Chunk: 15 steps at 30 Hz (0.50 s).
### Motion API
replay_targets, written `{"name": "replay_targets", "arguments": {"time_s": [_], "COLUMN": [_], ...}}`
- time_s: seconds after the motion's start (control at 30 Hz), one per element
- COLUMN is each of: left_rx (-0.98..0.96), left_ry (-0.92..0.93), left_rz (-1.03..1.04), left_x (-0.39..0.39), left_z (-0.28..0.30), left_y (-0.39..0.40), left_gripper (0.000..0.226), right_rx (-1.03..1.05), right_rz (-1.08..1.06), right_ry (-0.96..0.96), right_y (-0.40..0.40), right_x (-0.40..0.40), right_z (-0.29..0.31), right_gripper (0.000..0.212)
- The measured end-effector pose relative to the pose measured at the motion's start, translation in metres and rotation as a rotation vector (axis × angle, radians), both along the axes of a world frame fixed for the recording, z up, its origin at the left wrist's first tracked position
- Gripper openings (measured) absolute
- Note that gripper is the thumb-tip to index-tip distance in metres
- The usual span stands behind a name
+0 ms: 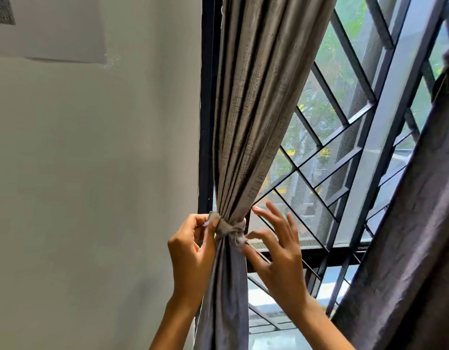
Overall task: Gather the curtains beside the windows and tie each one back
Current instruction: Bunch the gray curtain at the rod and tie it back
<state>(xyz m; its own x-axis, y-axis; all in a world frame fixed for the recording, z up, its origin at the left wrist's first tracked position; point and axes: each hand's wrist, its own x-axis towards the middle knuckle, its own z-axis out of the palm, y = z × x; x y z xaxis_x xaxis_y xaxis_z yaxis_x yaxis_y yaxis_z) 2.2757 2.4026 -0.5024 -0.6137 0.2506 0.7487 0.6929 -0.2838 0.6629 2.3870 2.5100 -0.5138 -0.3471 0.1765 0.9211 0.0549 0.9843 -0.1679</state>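
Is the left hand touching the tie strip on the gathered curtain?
Touching. The head view shows the left hand pinching one end of the tie strip at the left edge of the gathered curtain.

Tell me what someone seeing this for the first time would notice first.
The eye lands on the grey curtain at centre, bunched beside the black window frame and cinched by a knotted fabric tie. The left hand pinches one end of the tie, while the right hand hovers open by the knot. At the right edge hangs a darker curtain, in front of the diamond-patterned window grille.
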Motion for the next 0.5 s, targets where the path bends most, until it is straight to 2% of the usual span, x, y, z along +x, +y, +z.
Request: {"name": "replay_targets", "arguments": {"time_s": [0.1,0.23,0.33,0.4,0.5], "left_rx": [0.0,-0.004,-0.015,-0.043,-0.106], "left_ry": [-0.05,-0.074,-0.081,-0.014,0.132], "left_rz": [-0.03,-0.052,-0.064,-0.004,0.191], "left_x": [0.001,0.001,0.0,-0.005,-0.015], "left_z": [-0.001,-0.002,-0.003,-0.005,-0.004], "left_y": [0.001,0.004,0.004,0.004,0.008], "left_gripper": [0.009,0.01,0.012,0.014,0.017], "right_rx": [-0.001,0.014,0.055,0.071,0.08], "right_rz": [-0.05,-0.068,-0.082,-0.076,-0.037], "right_ry": [0.042,0.134,0.15,0.152,0.139], "right_y": [0.001,0.001,0.001,0.0,0.0], "right_x": [-0.009,-0.019,-0.022,-0.02,-0.017], "right_z": [-0.011,-0.007,-0.005,-0.006,-0.003], "right_gripper": [0.031,0.012,0.015,0.014,0.011]}}
